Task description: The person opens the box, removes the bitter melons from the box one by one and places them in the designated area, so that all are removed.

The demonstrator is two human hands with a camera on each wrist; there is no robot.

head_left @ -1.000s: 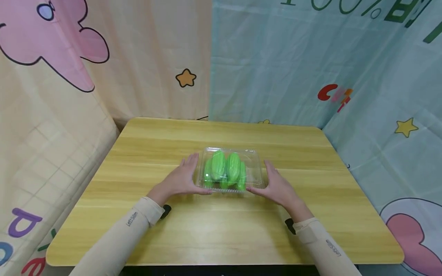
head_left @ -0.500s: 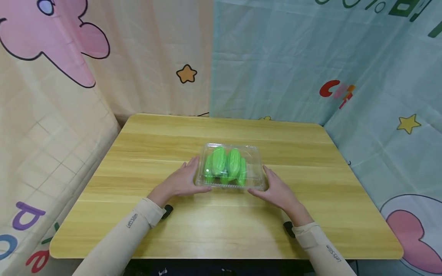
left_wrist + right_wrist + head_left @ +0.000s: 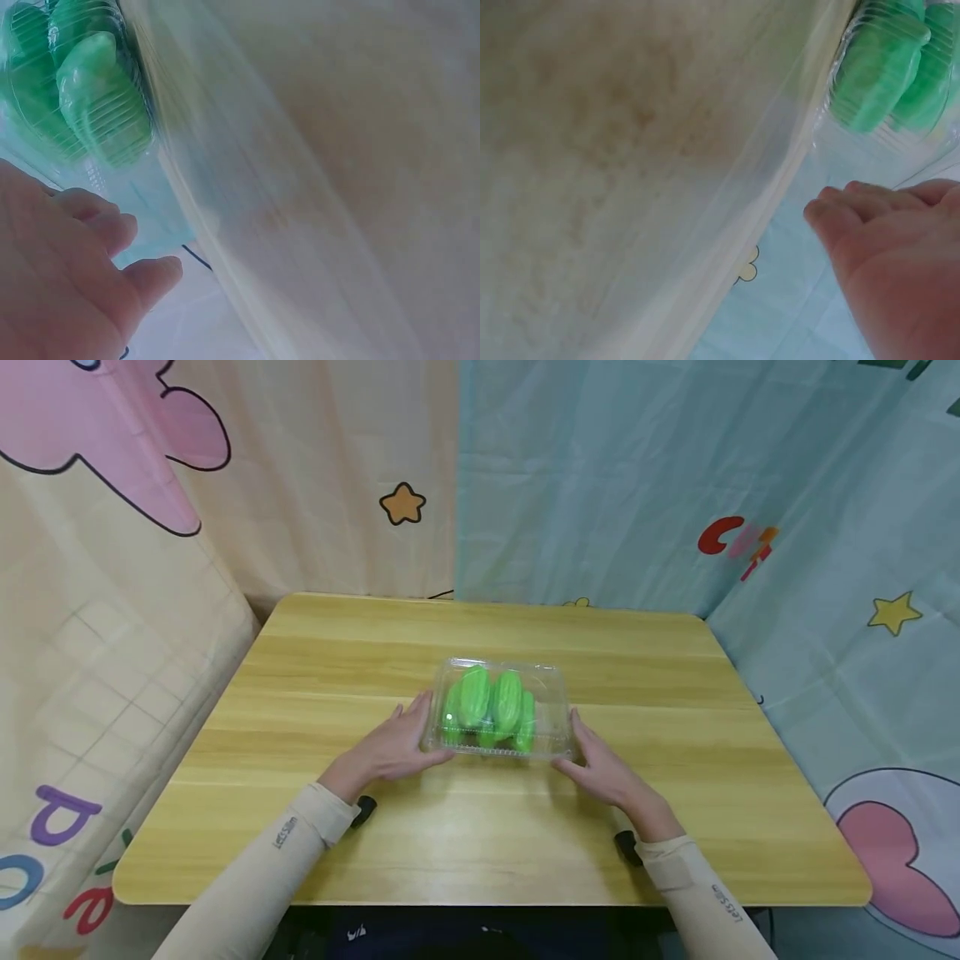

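Observation:
A clear plastic clamshell box [image 3: 551, 710] lies on the table with several light-green, ridged, elongated pieces [image 3: 474, 697] inside; they look like gourds or melons, but the exact kind cannot be told. My left hand [image 3: 393, 743] is at the box's left side, fingers extended along it and thumb by the front corner. On the opposite side my right hand [image 3: 607, 768] has its fingers extended beside the box and its thumb apart from the front edge. Both wrist views show a gap between the hand [image 3: 67, 262] and the box, and neither hand grips anything.
The wooden table [image 3: 487, 843] has rounded corners and pale grain. Printed cloths hang behind and on both sides, one cream [image 3: 322, 485] and one light blue [image 3: 585, 485]. Something dark [image 3: 450, 935] shows below the table's front edge.
The right thumb has drawn away from the box's front edge. The table and box sit higher in the head view as the camera tilts; the box keeps its place on the table.

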